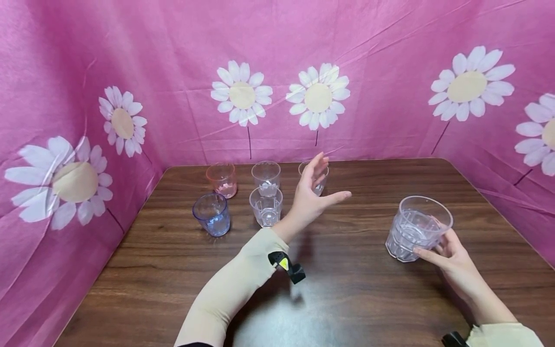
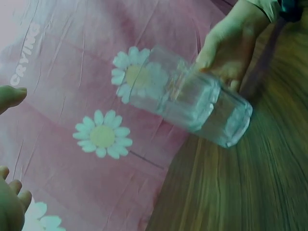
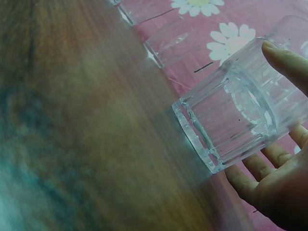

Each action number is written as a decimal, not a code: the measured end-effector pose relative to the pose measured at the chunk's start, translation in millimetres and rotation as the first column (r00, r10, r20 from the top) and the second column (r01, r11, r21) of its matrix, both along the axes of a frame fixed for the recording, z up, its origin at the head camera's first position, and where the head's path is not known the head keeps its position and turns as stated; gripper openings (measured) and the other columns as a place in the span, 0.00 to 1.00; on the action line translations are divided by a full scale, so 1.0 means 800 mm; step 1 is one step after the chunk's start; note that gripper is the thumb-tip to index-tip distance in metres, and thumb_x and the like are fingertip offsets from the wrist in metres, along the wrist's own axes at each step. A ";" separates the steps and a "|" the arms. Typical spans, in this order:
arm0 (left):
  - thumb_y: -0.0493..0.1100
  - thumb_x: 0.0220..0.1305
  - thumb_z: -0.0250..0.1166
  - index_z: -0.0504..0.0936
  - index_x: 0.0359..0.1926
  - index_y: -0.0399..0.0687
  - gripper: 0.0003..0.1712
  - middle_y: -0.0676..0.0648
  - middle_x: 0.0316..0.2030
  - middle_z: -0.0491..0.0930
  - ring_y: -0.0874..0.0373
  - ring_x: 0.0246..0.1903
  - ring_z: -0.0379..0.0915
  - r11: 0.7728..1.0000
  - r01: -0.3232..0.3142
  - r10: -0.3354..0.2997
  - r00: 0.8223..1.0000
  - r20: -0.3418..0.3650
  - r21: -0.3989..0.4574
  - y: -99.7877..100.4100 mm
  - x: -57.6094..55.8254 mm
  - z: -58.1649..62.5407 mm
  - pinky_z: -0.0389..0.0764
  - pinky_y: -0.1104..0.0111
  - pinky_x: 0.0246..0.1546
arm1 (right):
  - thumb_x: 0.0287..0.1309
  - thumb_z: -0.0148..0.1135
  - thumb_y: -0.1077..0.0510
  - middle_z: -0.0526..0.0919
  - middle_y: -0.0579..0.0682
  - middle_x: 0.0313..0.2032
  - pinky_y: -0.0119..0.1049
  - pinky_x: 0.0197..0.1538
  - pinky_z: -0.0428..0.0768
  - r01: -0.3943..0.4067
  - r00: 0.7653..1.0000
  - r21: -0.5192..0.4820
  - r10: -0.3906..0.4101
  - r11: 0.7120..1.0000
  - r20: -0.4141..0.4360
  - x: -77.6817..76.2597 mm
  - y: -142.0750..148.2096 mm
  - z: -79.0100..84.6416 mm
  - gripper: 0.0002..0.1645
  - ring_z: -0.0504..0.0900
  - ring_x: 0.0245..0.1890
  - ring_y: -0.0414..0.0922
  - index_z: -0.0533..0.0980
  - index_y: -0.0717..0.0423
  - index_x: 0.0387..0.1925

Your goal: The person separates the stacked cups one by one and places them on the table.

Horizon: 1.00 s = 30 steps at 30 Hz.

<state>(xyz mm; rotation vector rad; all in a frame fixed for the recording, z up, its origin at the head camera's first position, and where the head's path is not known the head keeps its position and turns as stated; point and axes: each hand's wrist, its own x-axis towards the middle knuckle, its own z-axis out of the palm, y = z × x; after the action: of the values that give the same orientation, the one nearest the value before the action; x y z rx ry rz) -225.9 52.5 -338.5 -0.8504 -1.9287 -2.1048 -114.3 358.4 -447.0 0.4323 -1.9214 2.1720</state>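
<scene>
Two clear tumblers [image 1: 412,236], one nested inside the other, are gripped from the right by my right hand [image 1: 460,272]. The thumb lies on the near side, and the fingers wrap the far side. In the left wrist view the stack [image 2: 192,98] shows two thick faceted bases; whether its bottom touches the table cannot be told. My left hand [image 1: 309,202] hovers over the middle of the table with fingers extended and thumb spread, holding nothing. Behind it, partly hidden, stands a clear tumbler [image 1: 319,190].
Left of my left hand stand a near clear tumbler [image 1: 266,207], a far clear tumbler [image 1: 266,176], a red-tinted tumbler [image 1: 222,180] and a blue tumbler [image 1: 212,215], all upright on the wooden table [image 1: 347,299]. A pink daisy-print cloth [image 1: 373,120] hangs around the table's back and sides.
</scene>
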 end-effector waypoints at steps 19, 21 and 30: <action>0.31 0.49 0.77 0.57 0.75 0.43 0.55 0.49 0.67 0.68 0.67 0.65 0.63 0.981 0.161 -0.163 0.987 -0.008 -0.106 0.082 0.024 0.003 0.67 0.75 0.63 | 0.57 0.50 0.85 0.77 0.39 0.59 0.20 0.53 0.74 0.007 1.000 0.020 -0.007 1.000 0.005 0.000 0.001 0.000 0.48 0.76 0.55 0.32 0.58 0.47 0.72; 0.32 0.50 0.77 0.57 0.75 0.43 0.55 0.48 0.67 0.68 0.68 0.65 0.63 0.974 0.183 -0.186 0.982 -0.012 -0.137 0.090 0.027 0.000 0.67 0.76 0.63 | 0.57 0.50 0.85 0.76 0.39 0.59 0.20 0.53 0.74 0.004 1.000 0.021 -0.004 1.000 0.002 0.000 0.001 0.000 0.48 0.76 0.55 0.32 0.57 0.48 0.73; 0.37 0.50 0.78 0.57 0.75 0.42 0.54 0.49 0.68 0.67 0.68 0.66 0.61 0.930 0.214 -0.229 0.973 -0.013 -0.300 0.122 0.043 -0.008 0.64 0.81 0.61 | 0.57 0.49 0.85 0.75 0.38 0.61 0.20 0.54 0.74 -0.009 1.000 0.020 0.009 1.000 -0.002 -0.001 0.002 -0.001 0.49 0.75 0.57 0.31 0.56 0.48 0.74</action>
<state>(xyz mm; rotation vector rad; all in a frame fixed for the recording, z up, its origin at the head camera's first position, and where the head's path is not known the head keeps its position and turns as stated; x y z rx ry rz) -191.7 150.2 -345.1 -1.2188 -2.2541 -1.9085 -115.2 360.3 -448.0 0.4477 -1.9456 2.1586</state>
